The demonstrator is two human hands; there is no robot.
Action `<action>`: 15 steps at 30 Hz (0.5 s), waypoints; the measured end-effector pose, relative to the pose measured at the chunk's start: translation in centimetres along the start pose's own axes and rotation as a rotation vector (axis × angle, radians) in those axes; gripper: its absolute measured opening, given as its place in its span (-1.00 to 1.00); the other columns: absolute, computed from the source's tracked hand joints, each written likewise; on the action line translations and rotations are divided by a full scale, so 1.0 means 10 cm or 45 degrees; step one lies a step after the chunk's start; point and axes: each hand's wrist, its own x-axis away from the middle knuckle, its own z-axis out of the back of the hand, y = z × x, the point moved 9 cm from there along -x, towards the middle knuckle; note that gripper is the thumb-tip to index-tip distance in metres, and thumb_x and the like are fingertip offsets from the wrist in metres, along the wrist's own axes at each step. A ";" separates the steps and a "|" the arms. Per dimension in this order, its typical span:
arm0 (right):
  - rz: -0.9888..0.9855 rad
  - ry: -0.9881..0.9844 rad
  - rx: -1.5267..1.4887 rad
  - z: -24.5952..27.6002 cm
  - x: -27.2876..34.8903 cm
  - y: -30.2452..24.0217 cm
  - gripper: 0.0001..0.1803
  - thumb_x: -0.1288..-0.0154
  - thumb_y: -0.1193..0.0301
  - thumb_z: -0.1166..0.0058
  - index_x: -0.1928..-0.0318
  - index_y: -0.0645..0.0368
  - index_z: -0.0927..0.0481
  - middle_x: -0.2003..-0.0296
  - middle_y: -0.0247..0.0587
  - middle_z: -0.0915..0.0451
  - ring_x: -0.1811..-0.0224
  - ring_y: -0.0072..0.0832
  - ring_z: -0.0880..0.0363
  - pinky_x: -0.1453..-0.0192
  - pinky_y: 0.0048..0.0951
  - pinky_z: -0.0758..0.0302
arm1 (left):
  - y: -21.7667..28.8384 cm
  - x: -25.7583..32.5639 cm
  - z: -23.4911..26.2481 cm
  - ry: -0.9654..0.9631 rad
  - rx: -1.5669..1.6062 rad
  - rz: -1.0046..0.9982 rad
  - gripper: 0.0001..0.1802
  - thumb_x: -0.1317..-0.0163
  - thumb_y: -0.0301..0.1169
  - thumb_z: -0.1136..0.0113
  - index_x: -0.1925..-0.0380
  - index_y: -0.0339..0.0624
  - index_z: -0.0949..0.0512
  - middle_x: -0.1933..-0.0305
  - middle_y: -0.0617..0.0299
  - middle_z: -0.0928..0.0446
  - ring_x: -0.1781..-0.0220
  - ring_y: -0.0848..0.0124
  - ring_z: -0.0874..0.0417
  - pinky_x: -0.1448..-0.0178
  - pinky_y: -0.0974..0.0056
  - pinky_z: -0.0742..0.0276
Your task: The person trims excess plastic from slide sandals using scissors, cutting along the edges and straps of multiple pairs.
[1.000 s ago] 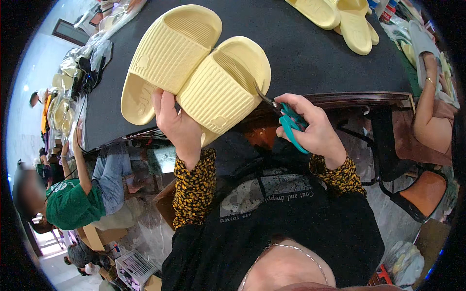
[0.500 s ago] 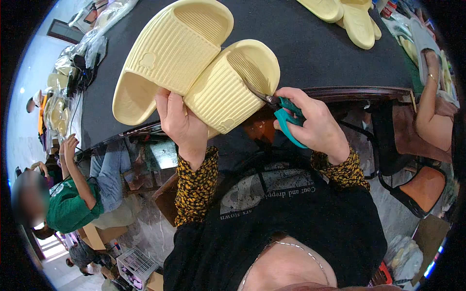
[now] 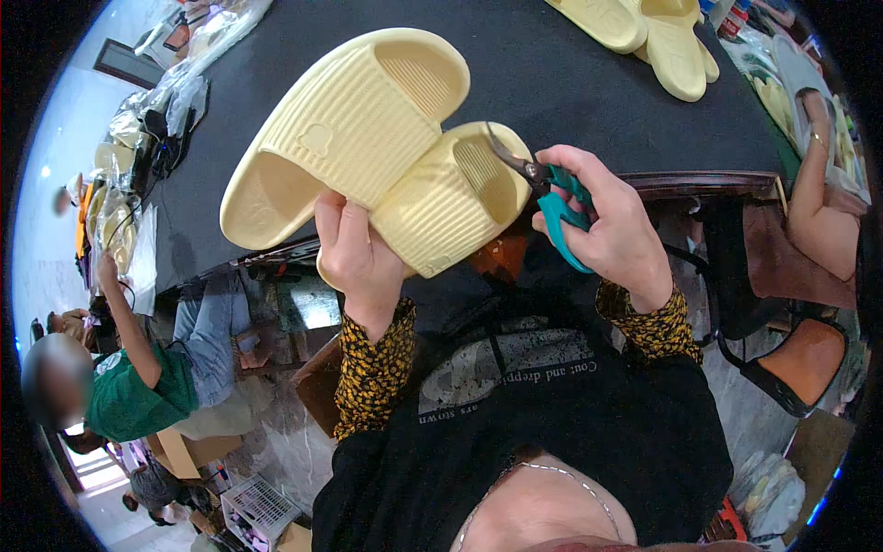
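Two pale yellow ribbed slide sandals are held up over the dark table, one partly overlapping the other. The larger-looking sandal (image 3: 345, 120) lies to the left, with a small raised outline on its strap. Against it, nearer to me, is the tilted second sandal (image 3: 432, 221). My left hand (image 3: 361, 267) grips the pair at their near edges where they meet. In my right hand (image 3: 618, 221) are teal-handled scissors (image 3: 568, 225), fingers through the loops. Their dark, curved blades are spread at the second sandal's right opening; whether they touch it I cannot tell.
More yellow sandals (image 3: 676, 55) lie at the far right of the dark table (image 3: 552, 110). Bagged sandals (image 3: 115, 216) line the left side, near a co-worker in a green shirt (image 3: 138, 396). Another person's arm (image 3: 814, 184) is at right. An orange-backed chair (image 3: 798, 363) stands right.
The second sandal has turned and both have shifted slightly right and nearer to me. The scissors have come out from the strap's edge, and their blades now point up. The co-worker's arm has moved.
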 end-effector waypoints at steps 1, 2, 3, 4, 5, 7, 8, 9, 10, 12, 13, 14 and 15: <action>0.002 0.005 0.002 0.00 -0.02 0.01 -0.55 -0.16 0.48 -0.23 -0.06 0.16 -0.43 0.23 -0.11 -0.59 0.24 -0.34 -0.65 0.22 -0.35 -0.56 | 0.03 0.00 -0.01 -0.019 0.019 -0.012 -0.63 0.04 -0.61 -0.32 0.14 -0.40 -0.61 0.06 -0.03 -0.56 0.03 0.12 -0.59 -0.07 0.22 -0.48; 0.071 0.041 0.056 0.01 -0.04 -0.02 -0.52 -0.14 0.50 -0.26 -0.08 0.16 -0.43 0.23 -0.18 -0.56 0.27 -0.46 -0.58 0.23 -0.44 -0.52 | 0.05 0.00 -0.01 -0.018 0.022 -0.015 -0.63 0.04 -0.61 -0.32 0.14 -0.40 -0.61 0.06 -0.03 -0.56 0.03 0.12 -0.59 -0.07 0.22 -0.48; 0.140 0.078 0.110 0.03 -0.05 -0.07 -0.49 -0.11 0.52 -0.29 -0.10 0.16 -0.44 0.23 -0.25 -0.54 0.30 -0.58 -0.51 0.24 -0.53 -0.48 | 0.11 0.01 -0.02 -0.021 0.062 -0.074 -0.64 0.04 -0.62 -0.32 0.14 -0.40 -0.61 0.05 -0.05 -0.56 0.01 0.11 -0.59 -0.07 0.21 -0.49; 0.141 0.082 0.111 0.03 -0.06 -0.08 -0.49 -0.11 0.52 -0.29 -0.10 0.16 -0.44 0.23 -0.25 -0.54 0.30 -0.58 -0.51 0.24 -0.53 -0.48 | 0.16 0.01 -0.02 -0.023 0.102 -0.133 -0.64 0.04 -0.62 -0.32 0.15 -0.40 -0.62 0.03 -0.06 -0.56 0.00 0.09 -0.59 -0.08 0.21 -0.49; 0.159 0.104 0.170 0.04 -0.08 -0.10 -0.48 -0.11 0.52 -0.29 -0.10 0.16 -0.44 0.23 -0.23 -0.54 0.30 -0.54 -0.52 0.25 -0.51 -0.49 | 0.19 0.01 -0.03 -0.058 0.092 -0.108 -0.66 0.04 -0.63 -0.30 0.17 -0.41 -0.62 0.01 -0.08 -0.56 -0.03 0.07 -0.58 -0.09 0.18 -0.50; 0.174 0.124 0.227 0.05 -0.12 -0.12 -0.48 -0.10 0.53 -0.28 -0.10 0.16 -0.44 0.22 -0.21 -0.54 0.30 -0.51 -0.54 0.25 -0.49 -0.50 | 0.19 0.02 -0.05 -0.055 0.057 -0.153 -0.66 0.04 -0.63 -0.30 0.17 -0.41 -0.62 0.02 -0.07 -0.56 -0.01 0.08 -0.60 -0.07 0.20 -0.51; 0.200 0.138 0.264 0.06 -0.16 -0.13 -0.49 -0.10 0.53 -0.28 -0.09 0.17 -0.44 0.23 -0.18 -0.53 0.31 -0.48 -0.54 0.26 -0.47 -0.51 | 0.20 0.03 -0.06 -0.053 0.018 -0.194 -0.67 0.04 -0.63 -0.30 0.18 -0.41 -0.62 0.02 -0.07 -0.56 0.02 0.10 -0.62 -0.04 0.21 -0.53; 0.228 0.152 0.300 0.06 -0.20 -0.14 -0.49 -0.09 0.53 -0.28 -0.09 0.17 -0.45 0.24 -0.15 -0.53 0.32 -0.46 -0.55 0.27 -0.46 -0.52 | 0.20 0.03 -0.06 -0.054 0.017 -0.191 -0.67 0.04 -0.63 -0.30 0.18 -0.41 -0.62 0.02 -0.07 -0.56 0.02 0.10 -0.62 -0.04 0.21 -0.53; 0.239 0.149 0.299 0.06 -0.21 -0.17 -0.49 -0.09 0.53 -0.28 -0.09 0.17 -0.45 0.24 -0.15 -0.53 0.32 -0.46 -0.55 0.27 -0.46 -0.52 | 0.21 0.03 -0.05 -0.071 -0.024 -0.161 -0.68 0.06 -0.61 -0.31 0.20 -0.40 -0.63 0.05 -0.06 -0.57 0.05 0.13 -0.63 0.02 0.23 -0.56; 0.232 0.138 0.272 0.06 -0.25 -0.19 -0.50 -0.09 0.51 -0.28 -0.08 0.20 -0.45 0.22 -0.11 -0.54 0.31 -0.40 -0.57 0.25 -0.43 -0.54 | 0.22 0.03 -0.04 -0.071 -0.076 -0.128 -0.68 0.07 -0.60 -0.33 0.22 -0.39 -0.63 0.08 -0.05 -0.58 0.09 0.16 -0.65 0.08 0.25 -0.58; 0.269 0.122 0.265 0.03 -0.26 -0.24 -0.50 -0.09 0.51 -0.28 -0.08 0.20 -0.45 0.22 -0.11 -0.54 0.31 -0.40 -0.57 0.25 -0.43 -0.54 | 0.24 0.03 -0.03 -0.095 -0.094 -0.148 -0.70 0.09 -0.59 -0.35 0.26 -0.38 -0.64 0.12 -0.03 -0.58 0.14 0.20 -0.65 0.14 0.26 -0.58; 0.254 0.146 0.262 0.02 -0.27 -0.23 -0.50 -0.09 0.51 -0.29 -0.08 0.21 -0.46 0.20 -0.10 -0.55 0.29 -0.39 -0.58 0.22 -0.42 -0.54 | 0.25 0.02 -0.02 -0.107 -0.124 -0.165 -0.71 0.12 -0.58 -0.36 0.29 -0.37 -0.64 0.17 -0.01 -0.58 0.19 0.24 -0.66 0.20 0.26 -0.59; 0.243 0.169 0.256 0.02 -0.27 -0.23 -0.50 -0.09 0.51 -0.30 -0.08 0.22 -0.46 0.19 -0.09 -0.56 0.28 -0.37 -0.59 0.19 -0.42 -0.54 | 0.19 0.09 -0.06 -0.117 -0.044 -0.141 -0.71 0.20 -0.60 -0.31 0.35 -0.39 -0.62 0.14 -0.09 -0.56 0.22 0.12 -0.54 0.23 0.18 -0.47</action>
